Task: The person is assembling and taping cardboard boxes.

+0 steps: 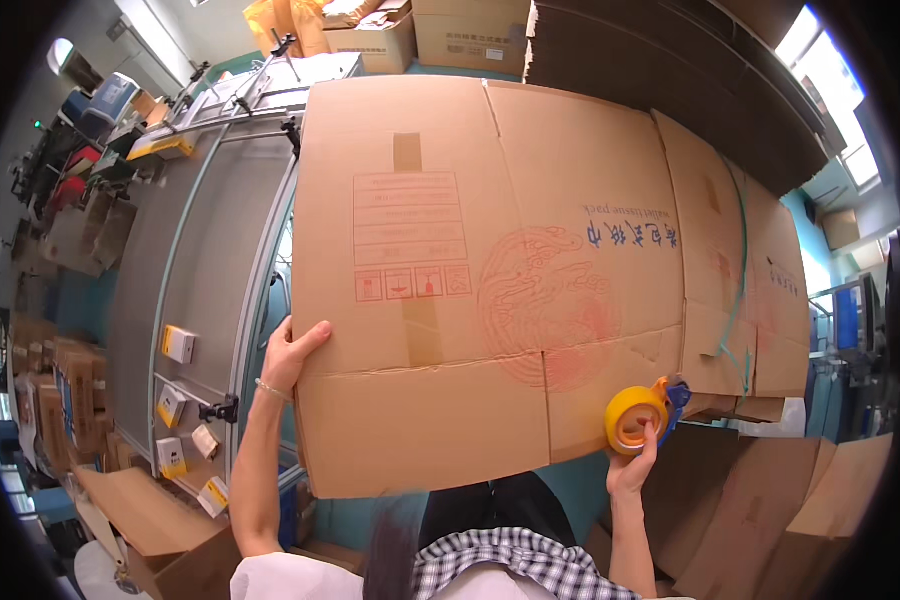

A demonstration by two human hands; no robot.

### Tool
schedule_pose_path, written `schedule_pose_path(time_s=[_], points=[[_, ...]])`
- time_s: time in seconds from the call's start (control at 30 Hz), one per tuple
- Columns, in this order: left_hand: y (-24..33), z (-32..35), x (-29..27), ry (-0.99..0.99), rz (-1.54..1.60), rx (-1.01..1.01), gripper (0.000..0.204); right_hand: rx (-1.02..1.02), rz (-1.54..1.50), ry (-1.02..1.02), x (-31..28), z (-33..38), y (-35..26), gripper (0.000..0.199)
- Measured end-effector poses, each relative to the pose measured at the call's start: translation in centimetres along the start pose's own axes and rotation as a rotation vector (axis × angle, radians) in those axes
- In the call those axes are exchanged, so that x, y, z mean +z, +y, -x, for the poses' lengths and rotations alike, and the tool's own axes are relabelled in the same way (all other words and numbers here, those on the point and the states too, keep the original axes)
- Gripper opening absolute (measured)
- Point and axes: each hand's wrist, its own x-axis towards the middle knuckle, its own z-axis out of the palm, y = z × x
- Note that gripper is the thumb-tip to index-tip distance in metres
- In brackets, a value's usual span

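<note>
while our left hand (pixel 288 352) grips the left edge of the flattened cardboard box (pixel 490 270), fingers curled round it, we judge we are at the taping step; our right hand (pixel 634 462) is closed on the yellow tape dispenser (pixel 642 412) at the box's lower right edge, which next wants lining up with the flap seam.
</note>
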Motion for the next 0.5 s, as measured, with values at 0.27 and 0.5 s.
schedule_pose_path(time_s=[0.27, 0.5], points=[[7.6, 20.6, 0.1, 0.280, -0.207, 0.108, 0.047, 0.039, -0.189, -0.066, -3.9, 3.3, -0.9, 0.021], [8.2, 39.5, -5.4, 0.396, -0.347, 0.186, 0.046, 0.209, -0.301, -0.242, -9.6, 14.2, -0.8, 0.012]])
